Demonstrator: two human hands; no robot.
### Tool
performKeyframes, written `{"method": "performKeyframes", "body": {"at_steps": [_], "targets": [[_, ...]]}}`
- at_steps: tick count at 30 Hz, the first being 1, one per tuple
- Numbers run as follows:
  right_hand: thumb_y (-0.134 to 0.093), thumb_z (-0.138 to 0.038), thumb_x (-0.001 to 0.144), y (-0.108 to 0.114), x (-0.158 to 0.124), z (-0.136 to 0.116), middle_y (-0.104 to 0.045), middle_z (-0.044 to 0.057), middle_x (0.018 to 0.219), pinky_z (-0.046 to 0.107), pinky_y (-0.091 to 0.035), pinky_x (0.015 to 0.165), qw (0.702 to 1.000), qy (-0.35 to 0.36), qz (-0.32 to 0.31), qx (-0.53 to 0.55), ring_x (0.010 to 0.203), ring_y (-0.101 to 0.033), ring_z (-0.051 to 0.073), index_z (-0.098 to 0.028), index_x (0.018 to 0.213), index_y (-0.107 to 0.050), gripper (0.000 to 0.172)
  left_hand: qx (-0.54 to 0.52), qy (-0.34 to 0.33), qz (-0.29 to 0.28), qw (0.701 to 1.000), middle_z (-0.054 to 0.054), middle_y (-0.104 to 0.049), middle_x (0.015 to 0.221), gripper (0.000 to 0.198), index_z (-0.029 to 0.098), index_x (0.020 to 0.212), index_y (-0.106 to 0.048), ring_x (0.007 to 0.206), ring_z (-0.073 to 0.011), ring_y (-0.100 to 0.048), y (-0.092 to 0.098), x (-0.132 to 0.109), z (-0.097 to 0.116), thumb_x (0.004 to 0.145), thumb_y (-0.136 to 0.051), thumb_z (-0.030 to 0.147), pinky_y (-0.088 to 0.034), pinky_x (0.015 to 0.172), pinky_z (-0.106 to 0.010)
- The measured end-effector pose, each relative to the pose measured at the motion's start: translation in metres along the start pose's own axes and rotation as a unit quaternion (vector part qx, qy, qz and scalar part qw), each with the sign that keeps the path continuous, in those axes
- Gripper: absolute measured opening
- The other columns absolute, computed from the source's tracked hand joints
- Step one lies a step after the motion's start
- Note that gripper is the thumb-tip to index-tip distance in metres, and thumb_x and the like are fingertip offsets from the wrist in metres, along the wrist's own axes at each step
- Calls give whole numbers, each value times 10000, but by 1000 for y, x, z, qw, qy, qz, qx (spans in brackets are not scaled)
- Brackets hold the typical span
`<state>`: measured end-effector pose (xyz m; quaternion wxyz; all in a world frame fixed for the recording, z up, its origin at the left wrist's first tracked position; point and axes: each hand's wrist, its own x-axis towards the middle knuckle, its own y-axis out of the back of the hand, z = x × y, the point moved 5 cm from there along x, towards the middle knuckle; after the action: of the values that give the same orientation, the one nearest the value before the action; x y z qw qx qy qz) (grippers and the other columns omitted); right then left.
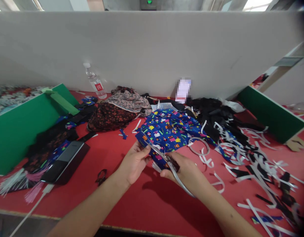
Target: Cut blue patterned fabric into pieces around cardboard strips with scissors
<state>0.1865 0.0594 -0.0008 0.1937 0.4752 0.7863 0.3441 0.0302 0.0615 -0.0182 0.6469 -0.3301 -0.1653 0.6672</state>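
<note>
The left hand (134, 163) pinches the near edge of the blue cartoon-print fabric (171, 128), which lies at the middle of the red bench (142, 200). The right hand (189, 172) is closed around the long silver scissors (159, 152), whose blades meet that edge and seem slightly parted. White and black cut strips (240, 154) litter the bench's right side.

- Head-worn view faces forward and down, close above the left hand (133, 163) and right hand (188, 171), lower centre.
- Grey partition (152, 49) fills the upper frame.

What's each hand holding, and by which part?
Left hand pinches the blue patterned fabric at its near edge; right hand grips the scissors by their handles.
</note>
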Motion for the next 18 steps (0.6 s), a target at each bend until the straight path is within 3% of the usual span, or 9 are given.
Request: {"method": "performKeyframes", "body": {"at_steps": [11, 18], "targets": [[-557, -622, 729, -2, 1, -1, -598, 37, 735, 243, -393, 554, 999, 18, 32, -37, 614, -553, 174, -177, 911, -590, 482, -10, 17, 1, 1000, 20, -646, 993, 243, 258, 953, -597, 850, -122, -600, 1, -1, 1, 730, -682, 217, -455, 730, -255], [-586, -671, 657, -6, 0, 6, -621, 44, 758, 239, -400, 545, 999, 3, 30, -27, 620, -566, 180, -187, 883, -593, 534, -16, 25, -5, 1000, 22, -646, 950, 200, 248, 929, -594, 830, -116, -595, 2, -1, 0, 747, -665, 204, -456, 737, -261]]}}
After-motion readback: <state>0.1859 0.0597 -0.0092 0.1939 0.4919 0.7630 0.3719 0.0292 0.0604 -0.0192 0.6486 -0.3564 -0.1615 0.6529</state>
